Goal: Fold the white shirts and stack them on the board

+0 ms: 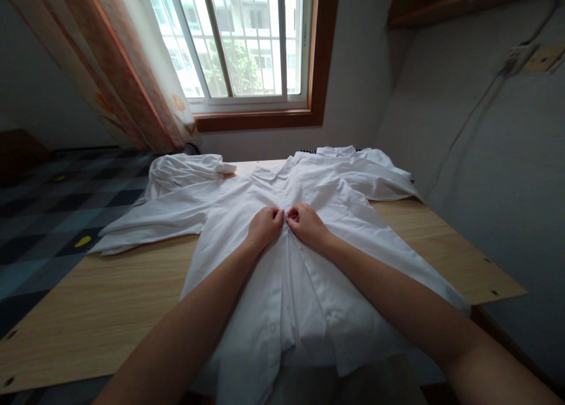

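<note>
Left hand [266,224] and right hand [306,223] hide pinched shirt [272,281].

From my end it looked like a home bedroom: a bed with a checked cover [57,216] beside the worktop [132,293], a flowered curtain [141,69] and a barred window [247,46].

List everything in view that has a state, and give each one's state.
White shirt: spread out, lower front parted
Left hand: pinching shirt's front
Right hand: pinching shirt's front
White cloth, far left: bunched
Curtain: gathered aside
Window: open or shut, unclear
</note>
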A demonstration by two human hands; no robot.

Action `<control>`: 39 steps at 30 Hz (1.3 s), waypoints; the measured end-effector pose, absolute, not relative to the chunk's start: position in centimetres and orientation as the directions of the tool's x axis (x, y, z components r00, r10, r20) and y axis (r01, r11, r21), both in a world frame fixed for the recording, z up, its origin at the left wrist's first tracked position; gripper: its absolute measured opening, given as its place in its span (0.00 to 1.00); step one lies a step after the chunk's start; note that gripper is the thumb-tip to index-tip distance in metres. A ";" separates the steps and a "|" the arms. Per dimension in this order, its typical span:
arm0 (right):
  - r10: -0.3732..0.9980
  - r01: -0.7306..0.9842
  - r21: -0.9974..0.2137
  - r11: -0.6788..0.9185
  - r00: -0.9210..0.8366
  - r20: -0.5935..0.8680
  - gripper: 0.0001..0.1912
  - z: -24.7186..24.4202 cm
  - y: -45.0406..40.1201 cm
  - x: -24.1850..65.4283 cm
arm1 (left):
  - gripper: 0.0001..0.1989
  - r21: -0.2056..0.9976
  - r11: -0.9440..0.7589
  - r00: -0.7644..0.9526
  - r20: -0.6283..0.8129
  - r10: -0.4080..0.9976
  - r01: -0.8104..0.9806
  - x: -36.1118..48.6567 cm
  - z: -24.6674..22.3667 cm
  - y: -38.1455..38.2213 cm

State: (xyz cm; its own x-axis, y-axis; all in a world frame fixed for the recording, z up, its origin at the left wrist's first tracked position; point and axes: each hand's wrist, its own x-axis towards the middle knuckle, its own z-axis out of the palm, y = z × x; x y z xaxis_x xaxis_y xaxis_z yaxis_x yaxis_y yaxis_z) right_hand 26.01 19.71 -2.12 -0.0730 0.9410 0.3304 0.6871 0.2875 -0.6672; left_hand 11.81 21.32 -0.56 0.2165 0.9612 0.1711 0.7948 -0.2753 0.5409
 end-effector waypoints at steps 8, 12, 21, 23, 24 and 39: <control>0.933 0.708 -0.638 0.303 -0.083 0.351 0.04 -2.3 19.6 26.1 | 0.16 0.534 -0.306 0.261 0.159 0.952 0.788 11.6 -0.2 21.2; 0.937 0.703 -0.644 0.302 -0.094 0.338 0.03 -1.9 19.5 26.3 | 0.13 0.540 -0.294 0.256 0.146 0.956 0.789 11.6 -0.2 21.3; 0.958 0.666 -0.693 0.275 -0.131 0.255 0.04 -0.5 18.9 27.1 | 0.15 0.557 -0.313 0.263 0.170 0.950 0.769 11.7 -0.4 21.6; 0.953 0.668 -0.683 0.297 -0.166 0.253 0.06 -0.1 18.7 27.5 | 0.15 0.572 -0.306 0.254 0.171 0.952 0.761 11.6 -0.5 21.7; 0.947 0.672 -0.669 0.316 -0.185 0.262 0.07 0.1 18.6 27.7 | 0.15 0.581 -0.301 0.249 0.170 0.953 0.756 11.6 -0.6 21.8; 0.877 0.594 -0.646 0.481 -0.337 0.343 0.11 -1.1 19.6 28.9 | 0.15 0.551 -0.302 0.260 0.156 0.953 0.778 11.5 -0.6 22.0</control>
State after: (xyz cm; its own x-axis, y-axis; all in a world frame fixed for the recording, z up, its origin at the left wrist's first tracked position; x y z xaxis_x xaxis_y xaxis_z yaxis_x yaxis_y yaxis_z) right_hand 28.91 19.57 -1.14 -0.3369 0.8769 0.3430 0.5936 0.4805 -0.6455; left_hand 11.48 22.01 -0.65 0.2598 0.9529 0.1562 0.7776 -0.3024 0.5512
